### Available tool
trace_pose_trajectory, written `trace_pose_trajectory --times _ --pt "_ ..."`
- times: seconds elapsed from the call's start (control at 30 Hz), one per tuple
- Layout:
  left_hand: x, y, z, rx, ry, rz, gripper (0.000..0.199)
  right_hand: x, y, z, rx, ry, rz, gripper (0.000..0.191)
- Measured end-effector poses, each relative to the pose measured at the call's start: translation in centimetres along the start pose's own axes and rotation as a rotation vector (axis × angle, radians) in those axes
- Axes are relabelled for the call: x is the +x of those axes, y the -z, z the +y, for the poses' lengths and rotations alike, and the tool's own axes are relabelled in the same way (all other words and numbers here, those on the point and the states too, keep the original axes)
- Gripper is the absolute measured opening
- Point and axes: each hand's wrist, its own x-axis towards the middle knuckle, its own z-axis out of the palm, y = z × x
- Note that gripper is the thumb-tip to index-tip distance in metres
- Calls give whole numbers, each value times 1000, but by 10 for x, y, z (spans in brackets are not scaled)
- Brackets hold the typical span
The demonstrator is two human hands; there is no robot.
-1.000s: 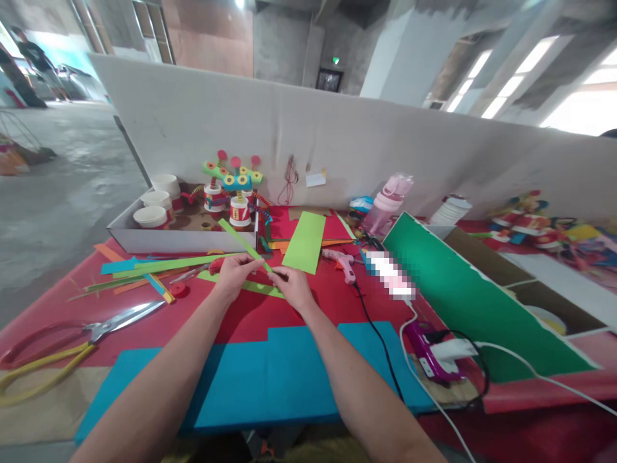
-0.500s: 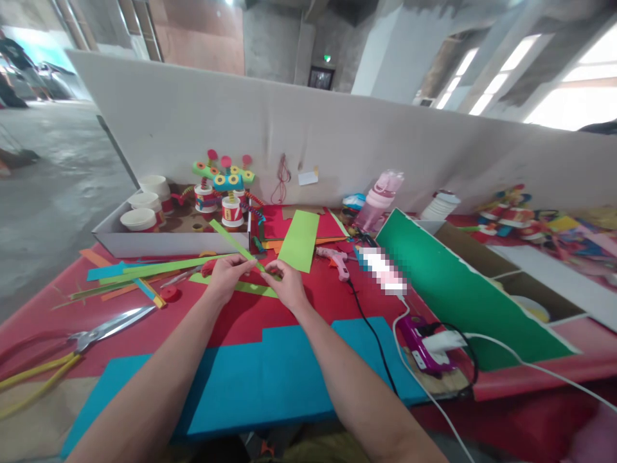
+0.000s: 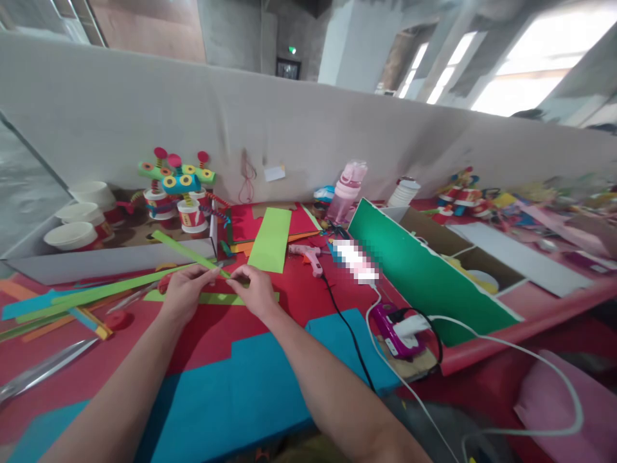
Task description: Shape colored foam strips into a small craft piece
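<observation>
Both my hands pinch a narrow light-green paper strip (image 3: 180, 249) above the red table. My left hand (image 3: 186, 289) grips it between thumb and fingers, and its long end points up to the left. My right hand (image 3: 253, 289) is closed on the strip's near end, which the fingertips partly hide. Beneath the hands another green strip (image 3: 216, 299) lies flat. A wide green paper sheet (image 3: 270, 241) lies just beyond my right hand, beside a pink glue gun (image 3: 308, 256). Red-handled scissors (image 3: 164, 281) are partly covered by my left hand.
At left, a white box (image 3: 144, 256) holds paper cups (image 3: 72, 236) and cup figures (image 3: 193, 215) with springy arms. Large shears (image 3: 48, 366) lie front left. Blue sheets (image 3: 207, 392) line the front edge. A green panel (image 3: 424, 276), purple power strip (image 3: 398, 331) and cables occupy the right.
My view has turned to the right, so the table's things appear further left. Both hands still hold the green strip, with little change in their grip.
</observation>
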Motion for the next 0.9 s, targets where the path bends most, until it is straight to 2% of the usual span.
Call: trace_pose_trajectory --times 0.2,0.5,0.9 --pt "0 -1 -4 32 28 19 28 -1 -1 1 -43 -42 12 10" --pt "-1 1 0 166 61 -76 26 0 0 5 -99 -50 -19 10" --pt "0 -2 -3 148 42 -2 24 0 -1 4 -58 -102 -16 13"
